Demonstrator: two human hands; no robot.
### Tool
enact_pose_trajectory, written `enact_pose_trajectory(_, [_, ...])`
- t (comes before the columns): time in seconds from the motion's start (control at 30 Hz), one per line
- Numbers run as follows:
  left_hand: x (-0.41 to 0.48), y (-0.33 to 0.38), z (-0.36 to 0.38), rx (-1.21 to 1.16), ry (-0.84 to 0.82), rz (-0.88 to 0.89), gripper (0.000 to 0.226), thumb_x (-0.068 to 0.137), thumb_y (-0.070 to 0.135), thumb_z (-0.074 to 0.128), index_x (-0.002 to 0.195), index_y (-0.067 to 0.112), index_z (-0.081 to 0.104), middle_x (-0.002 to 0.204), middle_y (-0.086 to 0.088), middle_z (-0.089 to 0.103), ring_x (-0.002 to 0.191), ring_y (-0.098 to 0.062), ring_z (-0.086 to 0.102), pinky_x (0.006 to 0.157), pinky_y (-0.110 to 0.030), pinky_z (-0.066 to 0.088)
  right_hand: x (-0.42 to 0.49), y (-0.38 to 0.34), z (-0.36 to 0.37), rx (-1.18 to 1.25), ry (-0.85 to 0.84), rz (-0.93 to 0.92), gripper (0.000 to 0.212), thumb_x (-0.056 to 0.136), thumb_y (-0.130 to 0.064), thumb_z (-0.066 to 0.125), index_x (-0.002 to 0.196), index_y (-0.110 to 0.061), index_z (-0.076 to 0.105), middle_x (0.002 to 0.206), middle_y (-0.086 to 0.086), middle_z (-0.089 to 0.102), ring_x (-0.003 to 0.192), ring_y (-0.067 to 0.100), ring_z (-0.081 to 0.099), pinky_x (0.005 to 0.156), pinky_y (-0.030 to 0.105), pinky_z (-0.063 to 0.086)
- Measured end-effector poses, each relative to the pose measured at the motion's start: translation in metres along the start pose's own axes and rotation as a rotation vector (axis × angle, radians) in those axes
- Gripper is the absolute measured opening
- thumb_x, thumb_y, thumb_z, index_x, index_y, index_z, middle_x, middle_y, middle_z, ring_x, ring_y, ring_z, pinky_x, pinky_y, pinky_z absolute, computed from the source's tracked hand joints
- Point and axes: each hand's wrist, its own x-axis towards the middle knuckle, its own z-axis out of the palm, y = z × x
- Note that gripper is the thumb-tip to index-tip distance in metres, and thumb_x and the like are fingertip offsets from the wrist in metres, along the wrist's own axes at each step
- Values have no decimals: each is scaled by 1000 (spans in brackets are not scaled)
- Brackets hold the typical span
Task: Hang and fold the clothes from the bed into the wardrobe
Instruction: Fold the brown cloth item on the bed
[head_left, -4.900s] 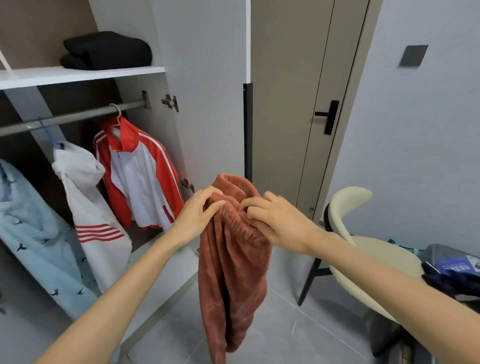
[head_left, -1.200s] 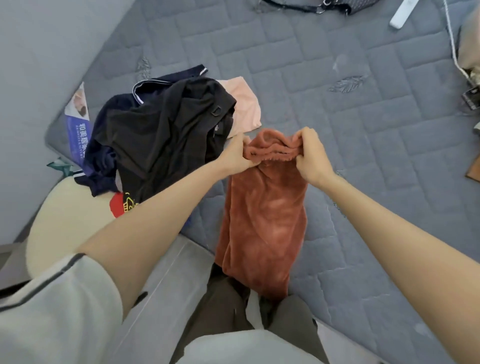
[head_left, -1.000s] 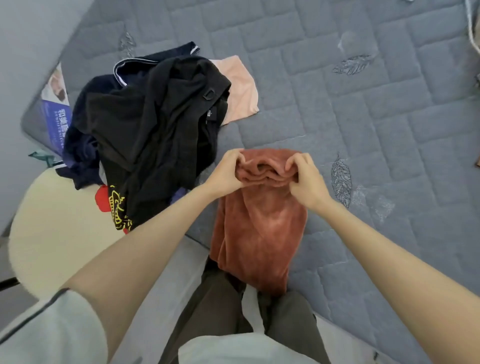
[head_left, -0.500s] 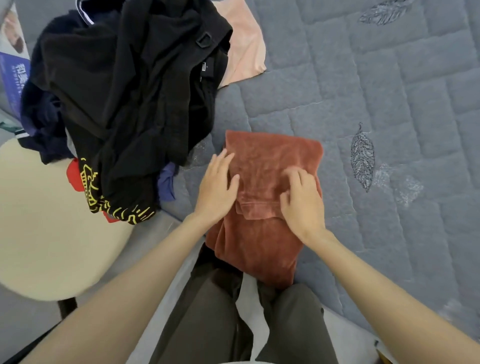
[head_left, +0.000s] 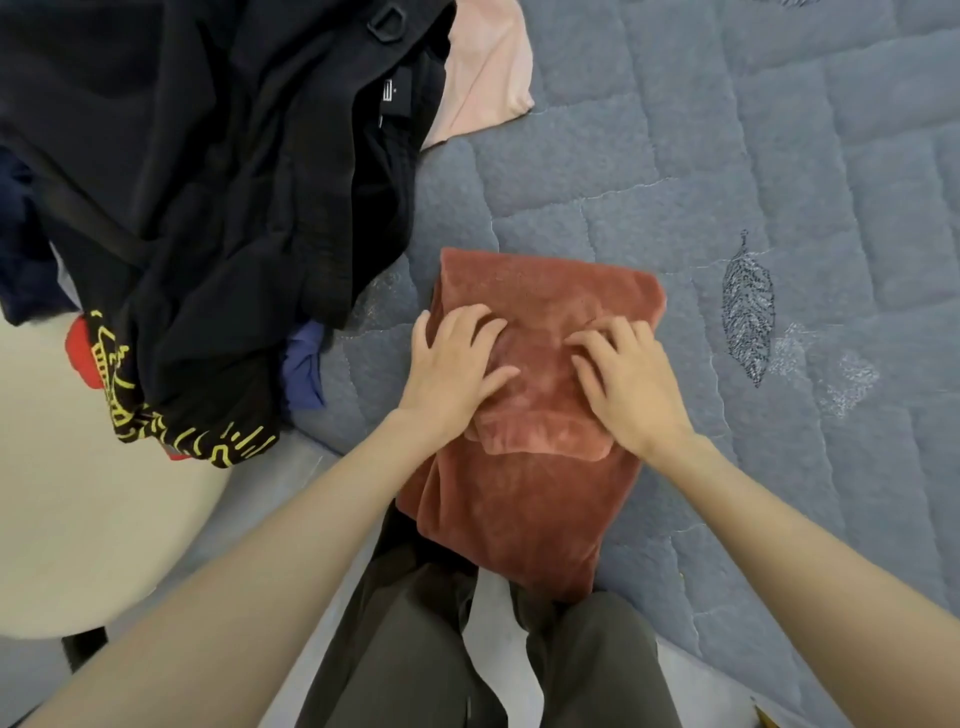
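Left hand (head_left: 454, 369), right hand (head_left: 628, 389) flat on folded fleece (head_left: 524, 509) — apart; open mattress (head_left: 779, 156) rightward.

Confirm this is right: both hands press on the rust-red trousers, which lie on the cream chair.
Wrong in one respect. The head view shows the trousers lying on the grey bed, not the chair, which stands to the left. The left hand and right hand do press on them.

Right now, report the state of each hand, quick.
Left hand: open, fingers pressing on the folded rust fleece trousers.
Right hand: open, pressing on the same trousers.
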Motion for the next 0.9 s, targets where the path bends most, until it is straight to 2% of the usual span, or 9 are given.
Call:
enact_pose_trajectory(0.1, [23, -1, -25, -75, 183, 72, 51, 94, 35, 54, 140, 16, 43, 143, -9, 37, 133, -26, 34, 111, -45, 24, 27, 6, -21, 16, 88, 51, 46, 81, -10, 61, 127, -11, 53, 128, 12, 49, 115, 31, 41, 102, 41, 37])
enact_pose_trajectory(0.2, [59, -4, -41, 20, -81, 20, 77, 91, 31, 61, 152, 20, 15, 157, -8, 14, 146, -27, 6, 117, -53, 7, 56, 14, -31, -43, -178, 147, 80, 77, -18, 69, 147, -14, 31, 150, 13, 32, 141, 35, 21, 117, 45, 17])
enact_pose_trajectory(0.27, [80, -8, -45, 104, -291, -31, 91, 87, 34, 67, 153, 18, 6, 156, -8, 17, 146, -28, 8, 116, -57, 1, 70, 19, -31, -78, -364, 238, 90, 78, -30, 72, 151, -17, 22, 152, 11, 30, 144, 31, 15, 118, 49, 7])
enact_pose_trajectory(0.33, [92, -11, -45, 134, -367, -61, 95, 81, 37, 72, 152, 16, 12, 149, -8, 27, 141, -28, 20, 115, -57, 3, 80, 22, -29, -93, -462, 306, 85, 74, -39, 75, 143, -11, 33, 143, 14, 41, 139, 33, 28, 117, 52, 9])
enact_pose_trajectory(0.4, [97, -9, -45, 148, -374, -84, 84, 76, 38, 76, 143, 14, 31, 139, -8, 41, 133, -28, 34, 114, -50, 16, 84, 21, -30, -133, -486, 315, 61, 70, -40, 78, 116, -10, 52, 123, 14, 56, 124, 33, 46, 111, 47, 25])
enact_pose_trajectory(0.47, [94, -6, -45, 185, -346, -89, 56, 74, 35, 76, 119, 14, 48, 123, -7, 56, 118, -28, 51, 94, -38, 37, 80, 17, -35, -174, -460, 289, 39, 71, -35, 76, 96, -14, 54, 107, 11, 64, 108, 32, 58, 85, 36, 40])
enact_pose_trajectory(0.53, [89, -2, -50, 186, -307, -99, 34, 76, 31, 73, 97, 18, 49, 111, -5, 61, 105, -28, 58, 74, -33, 37, 73, 13, -42, -198, -387, 258, 31, 75, -30, 70, 97, -14, 55, 105, 9, 63, 100, 34, 61, 69, 33, 38])
enact_pose_trajectory(0.77, [103, 17, -106, 277, -141, 18, 25, 80, 25, 67, 89, 20, 45, 101, -2, 63, 99, -27, 59, 75, -34, 31, 83, 12, -95, -232, -205, 204, 24, 81, -23, 60, 102, -14, 53, 109, 5, 58, 102, 35, 59, 67, 36, 35])
enact_pose_trajectory(0.9, [130, 32, -157, 262, 161, 57, 22, 75, 9, 58, 94, 14, 50, 97, -9, 61, 95, -37, 56, 71, -37, 30, 113, 14, -142, -250, 71, 168, 20, 82, -14, 56, 100, -9, 51, 106, 11, 55, 101, 36, 55, 63, 37, 31])
